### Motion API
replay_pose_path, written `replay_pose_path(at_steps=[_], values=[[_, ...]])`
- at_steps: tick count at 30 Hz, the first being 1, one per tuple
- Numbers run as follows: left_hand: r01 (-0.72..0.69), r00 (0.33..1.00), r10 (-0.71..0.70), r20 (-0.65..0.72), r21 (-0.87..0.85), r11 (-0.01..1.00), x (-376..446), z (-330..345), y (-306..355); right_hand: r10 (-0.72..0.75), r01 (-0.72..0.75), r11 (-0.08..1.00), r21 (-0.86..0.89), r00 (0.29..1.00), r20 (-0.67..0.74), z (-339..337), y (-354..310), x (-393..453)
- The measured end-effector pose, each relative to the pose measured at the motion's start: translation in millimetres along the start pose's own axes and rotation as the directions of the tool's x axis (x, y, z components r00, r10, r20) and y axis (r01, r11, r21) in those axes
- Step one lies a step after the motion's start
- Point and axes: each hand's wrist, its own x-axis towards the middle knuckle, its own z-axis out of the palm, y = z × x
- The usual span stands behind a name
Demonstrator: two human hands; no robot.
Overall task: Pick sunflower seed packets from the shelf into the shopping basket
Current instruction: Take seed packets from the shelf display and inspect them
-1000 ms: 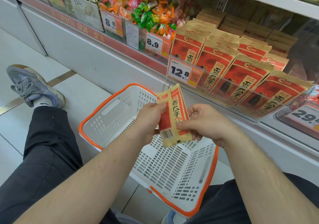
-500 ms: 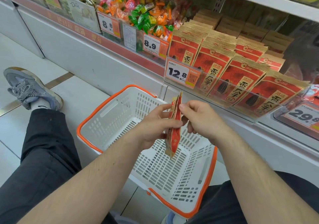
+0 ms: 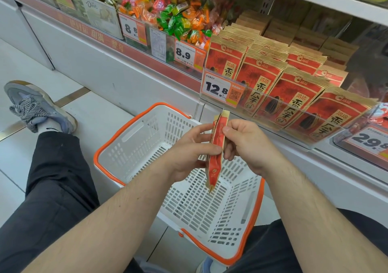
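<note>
Pinching 1 seed packet (image 3: 216,151) edge-on above the basket (image 3: 134,113), fingers of both hands (image 3: 189,153) (image 3: 245,144) clamped on it.

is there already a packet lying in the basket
No, the basket holds nothing; the only loose packet is held above it by both hands.

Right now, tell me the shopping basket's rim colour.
Orange, on the white slotted plastic basket; head view.

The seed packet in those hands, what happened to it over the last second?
The seed packet was turned from showing its printed back to the camera to edge-on, hanging upright over the basket. The left hand and right hand kept pinching it from either side throughout. The basket holds no packets, as before, and the packets on the shelf are untouched.
</note>
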Motion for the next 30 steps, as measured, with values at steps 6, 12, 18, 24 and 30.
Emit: replay_pose_path(at_steps=[6, 12, 18, 24, 30], values=[[0.0, 0.985, -0.023, -0.173, -0.136, 0.991, 3, -2, -1, 0.111, -0.066, 0.965, -0.255, 0.98, 0.166, -4, -8, -11], [-0.004, 0.971, -0.053, -0.234, -0.237, 0.972, 6, -6, -1, 0.237, -0.082, 0.896, -0.436, 0.92, 0.313, -4, -10, -17], [0.006, 0.971, -0.07, -0.228, -0.269, 0.963, 6, -5, -2, 0.239, -0.066, 0.899, -0.432, 0.903, 0.358, -6, -7, -16], [-0.011, 0.983, -0.042, -0.179, -0.282, 0.959, 4, -4, -1, 0.227, -0.068, 0.915, -0.397, 0.901, 0.37, -7, -7, -16], [-0.023, 0.999, 0.007, -0.041, -0.394, 0.919, 2, -8, 4, 0.16, -0.113, 0.939, -0.326, 0.98, 0.121, -7, -5, -10]])
